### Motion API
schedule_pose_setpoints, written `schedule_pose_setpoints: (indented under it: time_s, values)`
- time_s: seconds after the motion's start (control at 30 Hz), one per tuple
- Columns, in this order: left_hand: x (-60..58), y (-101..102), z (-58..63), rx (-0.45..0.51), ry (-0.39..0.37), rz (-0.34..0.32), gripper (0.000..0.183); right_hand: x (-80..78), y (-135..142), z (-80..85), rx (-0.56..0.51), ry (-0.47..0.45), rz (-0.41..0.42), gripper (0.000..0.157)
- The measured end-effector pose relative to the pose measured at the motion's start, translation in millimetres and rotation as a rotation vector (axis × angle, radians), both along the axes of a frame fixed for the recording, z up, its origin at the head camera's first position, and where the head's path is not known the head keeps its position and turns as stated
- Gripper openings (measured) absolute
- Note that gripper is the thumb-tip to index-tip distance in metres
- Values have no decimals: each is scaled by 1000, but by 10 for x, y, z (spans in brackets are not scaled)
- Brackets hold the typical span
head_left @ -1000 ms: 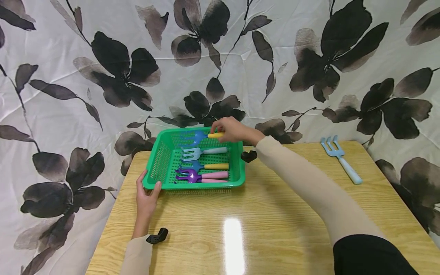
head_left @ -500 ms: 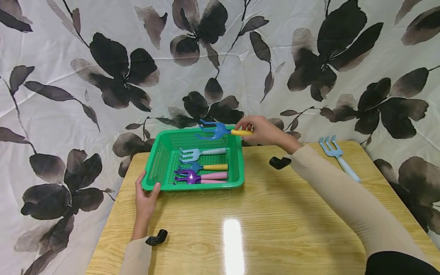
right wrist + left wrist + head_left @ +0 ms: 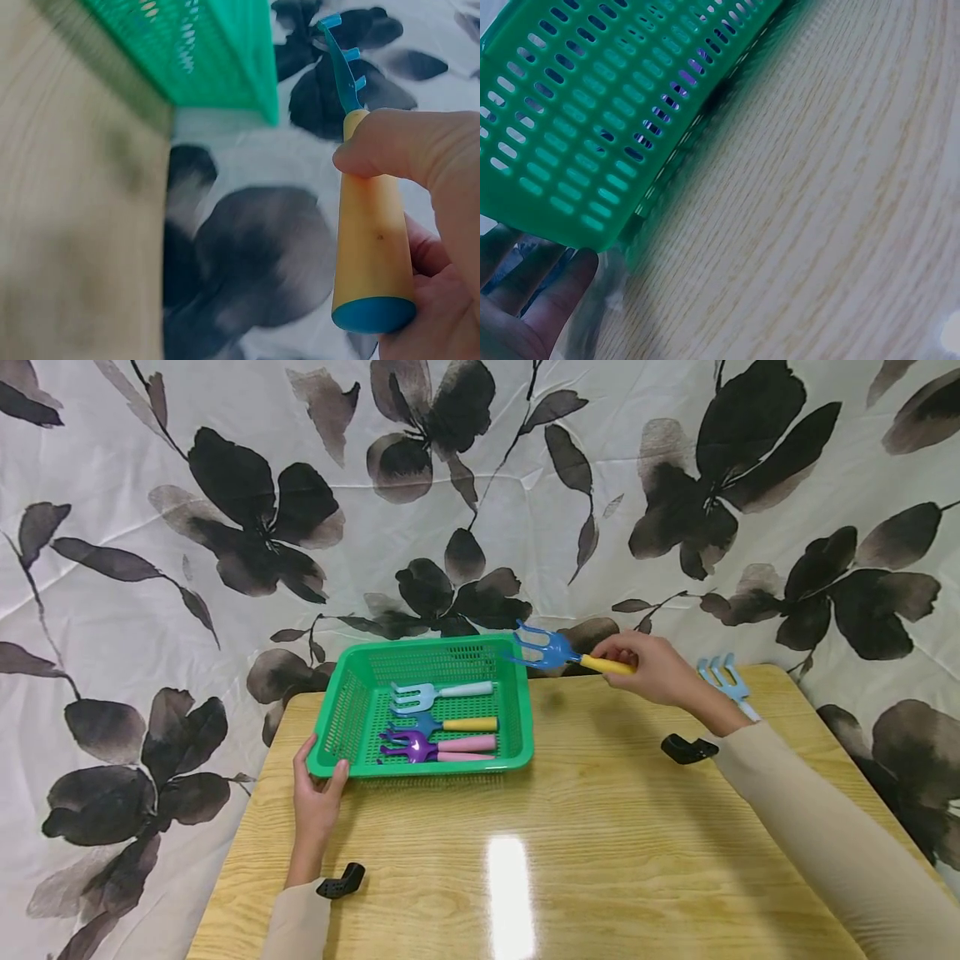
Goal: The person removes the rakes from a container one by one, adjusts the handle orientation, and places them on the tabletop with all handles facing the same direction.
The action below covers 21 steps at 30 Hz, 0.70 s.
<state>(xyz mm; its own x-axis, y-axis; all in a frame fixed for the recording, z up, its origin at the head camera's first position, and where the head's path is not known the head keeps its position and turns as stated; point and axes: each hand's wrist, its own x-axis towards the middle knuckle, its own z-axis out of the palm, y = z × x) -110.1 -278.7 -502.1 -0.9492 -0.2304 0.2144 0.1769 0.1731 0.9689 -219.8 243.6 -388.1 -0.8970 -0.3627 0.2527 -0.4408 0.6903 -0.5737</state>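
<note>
My right hand [image 3: 651, 667] grips the yellow handle of a blue hand rake [image 3: 553, 652], held in the air just right of the green basket [image 3: 525, 752]. The right wrist view shows the thumb on top of that handle [image 3: 373, 240], its tines pointing away. At the basket's near left corner my left hand [image 3: 317, 797] holds the rim, thumb at the front and fingers along the side. Inside the basket lie a light blue fork [image 3: 420, 697], a blue rake with a yellow handle [image 3: 468, 724], and purple rakes with pink handles [image 3: 467, 743], partly overlapping.
Another light blue fork [image 3: 723, 678] lies on the wooden table [image 3: 600, 860] at the far right, its handle mostly hidden behind the right wrist. A floral cloth [image 3: 570, 527] hangs directly behind the table's back edge.
My right hand has lifted the yellow-handled blue rake out over the basket's right rim and carried it rightward. The left hand stays at the basket corner.
</note>
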Motion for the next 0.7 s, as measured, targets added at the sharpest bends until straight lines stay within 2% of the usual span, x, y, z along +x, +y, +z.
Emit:
schedule_pose_setpoints:
  time_s: [0.23,0.4,0.7]
  values:
    - [0,0,18,-4,4,2,68,206,435,-274,16,-20,-100,28]
    - [-7,9,33,-14,0,1,68,335,715,-474,4,21,-166,28]
    - [14,22,27,-17,-9,19,67,520,1035,-781,-2,33,-325,32]
